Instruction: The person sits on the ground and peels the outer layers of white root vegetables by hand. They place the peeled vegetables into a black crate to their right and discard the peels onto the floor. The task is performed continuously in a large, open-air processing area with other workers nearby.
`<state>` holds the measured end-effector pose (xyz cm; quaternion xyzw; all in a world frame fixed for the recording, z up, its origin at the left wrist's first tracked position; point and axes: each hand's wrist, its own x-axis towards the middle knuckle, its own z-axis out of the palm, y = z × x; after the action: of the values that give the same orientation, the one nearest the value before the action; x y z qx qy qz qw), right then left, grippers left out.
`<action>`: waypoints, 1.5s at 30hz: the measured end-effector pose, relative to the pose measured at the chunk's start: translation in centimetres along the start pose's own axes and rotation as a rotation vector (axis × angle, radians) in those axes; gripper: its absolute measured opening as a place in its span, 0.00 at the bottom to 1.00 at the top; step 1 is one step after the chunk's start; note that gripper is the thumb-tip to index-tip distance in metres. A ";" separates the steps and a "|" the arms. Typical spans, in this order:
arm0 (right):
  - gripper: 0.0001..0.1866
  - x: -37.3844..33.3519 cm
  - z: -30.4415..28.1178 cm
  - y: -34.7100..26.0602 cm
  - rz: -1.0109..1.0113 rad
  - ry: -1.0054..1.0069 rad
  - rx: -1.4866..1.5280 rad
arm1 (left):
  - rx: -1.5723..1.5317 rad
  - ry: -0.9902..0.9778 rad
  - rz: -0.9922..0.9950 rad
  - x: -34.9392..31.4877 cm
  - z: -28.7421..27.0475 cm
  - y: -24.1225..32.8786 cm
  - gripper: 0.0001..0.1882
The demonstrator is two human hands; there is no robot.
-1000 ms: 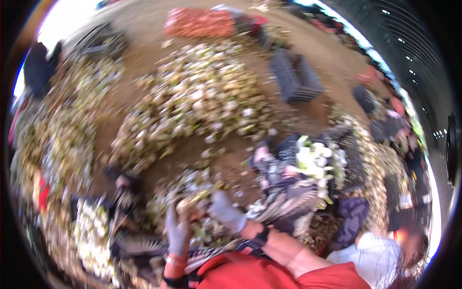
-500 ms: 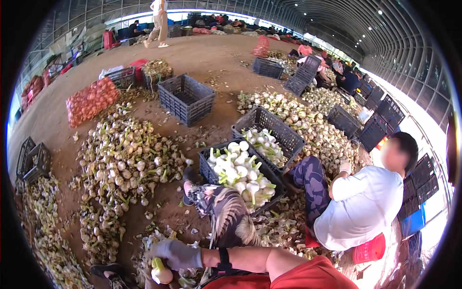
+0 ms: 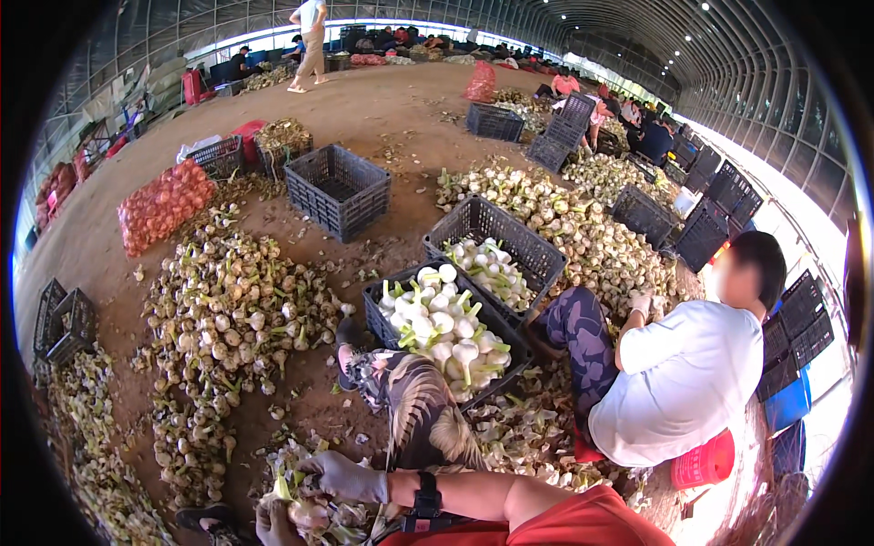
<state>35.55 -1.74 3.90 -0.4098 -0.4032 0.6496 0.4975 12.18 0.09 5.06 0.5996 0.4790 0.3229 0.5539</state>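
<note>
At the bottom of the head view, my left hand [image 3: 276,522], gloved and partly cut off by the lower edge, is closed around a garlic bulb [image 3: 306,513] with a green stem. My right hand [image 3: 344,478], in a pale glove, is just above and beside the bulb. Its fingers are curled; what they pinch, if anything, is hidden. Loose peeled skins [image 3: 314,448] lie under and around both hands. Past my knee stands a black crate [image 3: 375,318] heaped with clean white garlic [image 3: 446,323].
Left of my legs spreads a pile of untrimmed garlic [image 3: 232,318]. A second crate [image 3: 546,259] stands behind the first, and an open crate [image 3: 339,214] farther back. A co-worker in a white shirt [image 3: 683,382] sits at right by a red bucket [image 3: 706,460]. A full red net sack [image 3: 164,205] lies at left.
My left hand has come into view at the bulb. My right hand has shifted slightly up and right, off the front of the bulb. A distant walking person has moved right.
</note>
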 end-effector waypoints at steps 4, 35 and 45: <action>0.13 -0.2 0.3 1.3 0.042 0.369 0.212 | 0.104 0.170 0.258 -3.1 1.7 6.0 0.14; 0.08 1.5 1.7 4.5 0.316 0.260 1.017 | -0.557 -0.131 -0.009 -2.8 -0.5 4.4 0.13; 0.04 1.3 1.7 1.9 -0.105 0.297 0.115 | 0.262 -0.321 0.153 -2.5 -1.3 4.0 0.18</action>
<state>33.19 -1.05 2.53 -0.4504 -0.3082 0.5771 0.6076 11.02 -1.48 9.54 0.7448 0.3756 0.1994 0.5143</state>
